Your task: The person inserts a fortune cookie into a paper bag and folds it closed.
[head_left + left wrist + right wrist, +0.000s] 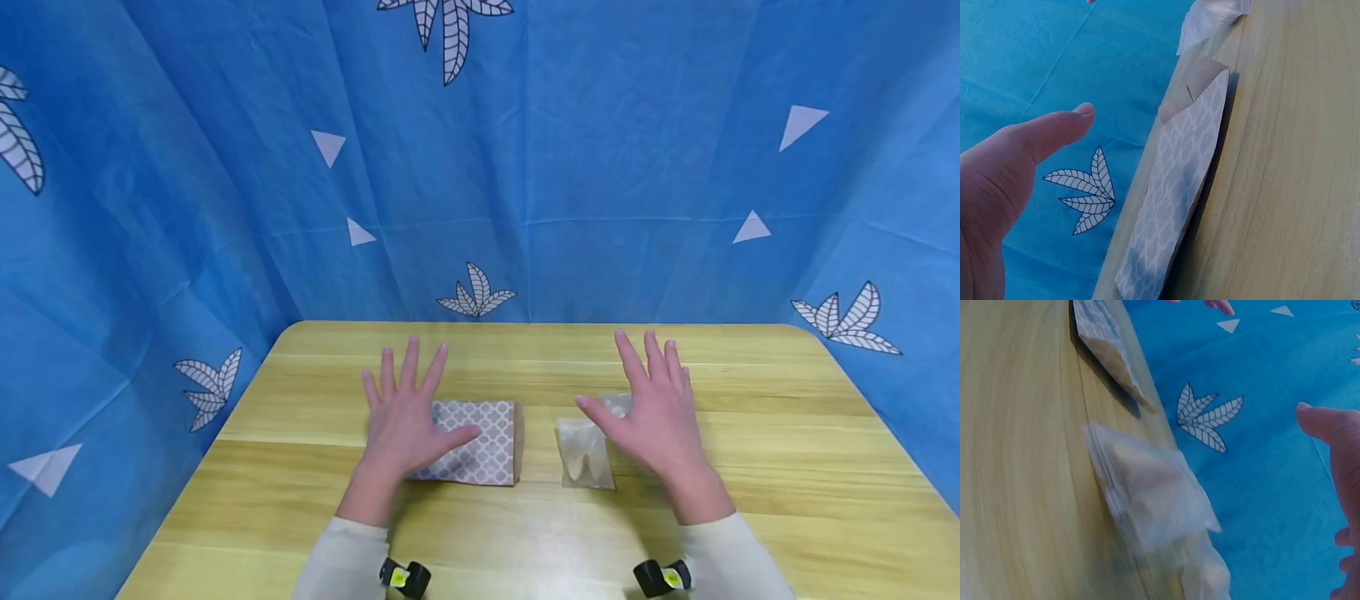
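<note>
My left hand (405,425) hovers with spread fingers over a flat paper bag (491,442) printed with a white lattice pattern. In the left wrist view the bag (1179,169) lies below the thumb, its brown flap end facing away. My right hand (660,417), fingers also straight, is above two small translucent packets. The nearer packet (585,454) shows pale, elongated contents that I cannot identify. The farther packet (617,404) is partly hidden behind the hand. From the right wrist, the packet (1147,487) looks frosted and sealed. Neither hand holds anything.
A light wood-grain table (300,500) with rounded far corners carries these things. Blue cloth (600,167) printed with white leaves and triangles hangs behind it and along both sides. A small black camera sits at each wrist.
</note>
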`<action>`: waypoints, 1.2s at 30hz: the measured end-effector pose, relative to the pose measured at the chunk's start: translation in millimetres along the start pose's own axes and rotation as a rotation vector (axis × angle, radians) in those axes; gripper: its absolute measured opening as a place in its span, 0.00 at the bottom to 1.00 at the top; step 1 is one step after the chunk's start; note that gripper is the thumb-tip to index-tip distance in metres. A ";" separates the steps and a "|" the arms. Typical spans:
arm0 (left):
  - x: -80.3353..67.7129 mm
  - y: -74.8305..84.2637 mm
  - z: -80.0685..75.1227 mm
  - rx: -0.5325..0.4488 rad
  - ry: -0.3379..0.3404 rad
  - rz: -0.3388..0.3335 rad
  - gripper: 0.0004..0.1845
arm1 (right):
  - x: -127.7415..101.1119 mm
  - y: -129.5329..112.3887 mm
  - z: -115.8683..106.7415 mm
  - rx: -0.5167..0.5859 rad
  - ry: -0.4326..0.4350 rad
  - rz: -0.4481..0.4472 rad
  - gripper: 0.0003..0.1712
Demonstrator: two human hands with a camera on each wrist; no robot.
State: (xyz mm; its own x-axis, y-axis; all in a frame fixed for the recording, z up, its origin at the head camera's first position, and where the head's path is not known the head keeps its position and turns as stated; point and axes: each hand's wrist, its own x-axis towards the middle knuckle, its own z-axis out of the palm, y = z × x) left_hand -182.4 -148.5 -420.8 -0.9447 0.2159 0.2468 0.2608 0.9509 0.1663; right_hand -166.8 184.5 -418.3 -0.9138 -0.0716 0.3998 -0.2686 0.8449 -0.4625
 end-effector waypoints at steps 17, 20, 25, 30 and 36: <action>4.0 -0.8 16.0 -0.233 -0.048 0.096 0.68 | 2.6 -39.7 35.6 0.243 -0.001 -0.005 0.52; 3.5 -1.2 20.9 -0.265 -0.063 0.102 0.69 | 1.3 -46.6 40.4 0.284 -0.027 0.027 0.51; 1.5 -1.3 30.7 -0.317 -0.095 0.101 0.70 | -0.3 -57.9 51.4 0.348 -0.060 0.057 0.50; 0.0 0.3 38.4 -0.366 -0.088 0.136 0.70 | -1.5 -66.7 65.2 0.452 -0.074 0.056 0.49; -1.5 2.5 43.3 -0.387 -0.121 0.155 0.69 | -5.1 -72.4 76.5 0.536 -0.095 0.052 0.45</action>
State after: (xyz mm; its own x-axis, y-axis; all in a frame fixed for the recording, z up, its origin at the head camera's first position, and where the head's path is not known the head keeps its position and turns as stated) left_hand -188.9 -136.8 -462.1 -0.8991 0.3957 0.1873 0.4349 0.7573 0.4873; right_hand -166.0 83.1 -447.4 -0.9468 -0.1056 0.3040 -0.3174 0.4622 -0.8280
